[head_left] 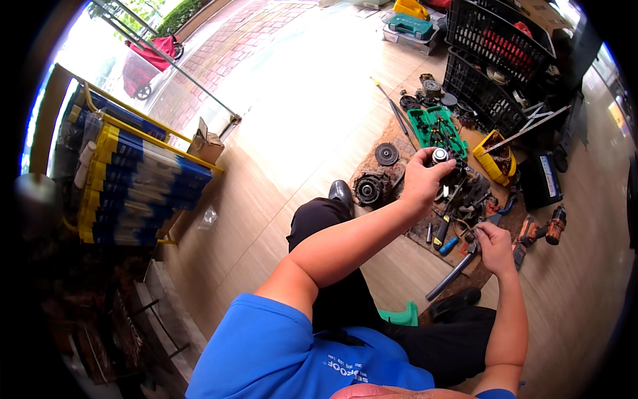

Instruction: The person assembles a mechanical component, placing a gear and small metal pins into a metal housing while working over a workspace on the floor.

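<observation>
My left hand (425, 176) grips a small silver, ring-shaped metal part (439, 155) between thumb and fingers, above a pile of dark mechanical parts (465, 196) on a dirty mat (423, 226). My right hand (493, 245) is closed at the edge of the pile, by the head of a long metal-handled tool (452, 275); what its fingers hold is unclear. A black pulley-like housing (369, 189) and a loose dark disc (386, 153) lie left of my left hand. Screwdrivers (448, 245), an open green tool case (432, 133) and a yellow tray (492, 159) surround the parts.
Drills (555, 225) and a black battery-like box (539, 179) lie right. Black crates (478, 86) stand behind. A yellow rack (199, 164) of blue packages is left, before a glass entrance. A green stool (399, 314) is beneath me; my shoe (340, 193) is beside the mat.
</observation>
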Available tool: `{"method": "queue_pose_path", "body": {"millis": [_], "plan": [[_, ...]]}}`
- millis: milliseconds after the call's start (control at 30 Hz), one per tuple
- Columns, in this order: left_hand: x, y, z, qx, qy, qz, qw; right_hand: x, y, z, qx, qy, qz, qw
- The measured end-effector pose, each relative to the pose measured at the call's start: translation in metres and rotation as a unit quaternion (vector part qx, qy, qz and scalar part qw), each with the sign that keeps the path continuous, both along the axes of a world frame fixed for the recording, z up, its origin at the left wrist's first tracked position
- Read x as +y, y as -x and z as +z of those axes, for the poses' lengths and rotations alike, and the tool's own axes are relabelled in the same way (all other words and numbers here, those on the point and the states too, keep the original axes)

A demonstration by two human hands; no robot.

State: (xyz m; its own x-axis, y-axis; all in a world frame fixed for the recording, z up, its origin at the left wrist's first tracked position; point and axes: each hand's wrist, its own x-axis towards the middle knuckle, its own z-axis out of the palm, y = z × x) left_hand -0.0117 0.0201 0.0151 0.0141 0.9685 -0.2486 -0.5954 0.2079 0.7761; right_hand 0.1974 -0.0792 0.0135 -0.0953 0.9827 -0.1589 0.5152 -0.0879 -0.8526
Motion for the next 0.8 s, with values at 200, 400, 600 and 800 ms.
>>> {"method": "queue_pose_path", "body": {"millis": [200,400,600,800], "plan": [[0.001,0.009,0.014,-0.04,-0.005,-0.001,0.999,0.004,0.001,-0.004,0.049,0.01,-0.051,0.997],[-0.01,0.002,-0.001,0.057,-0.047,-0.03,0.997,-0.004,0.002,-0.028,0.113,0.119,-0.041,0.986],[-0.033,-0.011,-0.007,0.11,-0.084,-0.131,0.982,-0.008,0.023,-0.015,0.19,0.18,-0.025,0.965],[-0.046,-0.019,-0.007,0.126,-0.113,-0.223,0.96,-0.007,0.024,-0.017,0.311,0.154,-0.066,0.935]]}}
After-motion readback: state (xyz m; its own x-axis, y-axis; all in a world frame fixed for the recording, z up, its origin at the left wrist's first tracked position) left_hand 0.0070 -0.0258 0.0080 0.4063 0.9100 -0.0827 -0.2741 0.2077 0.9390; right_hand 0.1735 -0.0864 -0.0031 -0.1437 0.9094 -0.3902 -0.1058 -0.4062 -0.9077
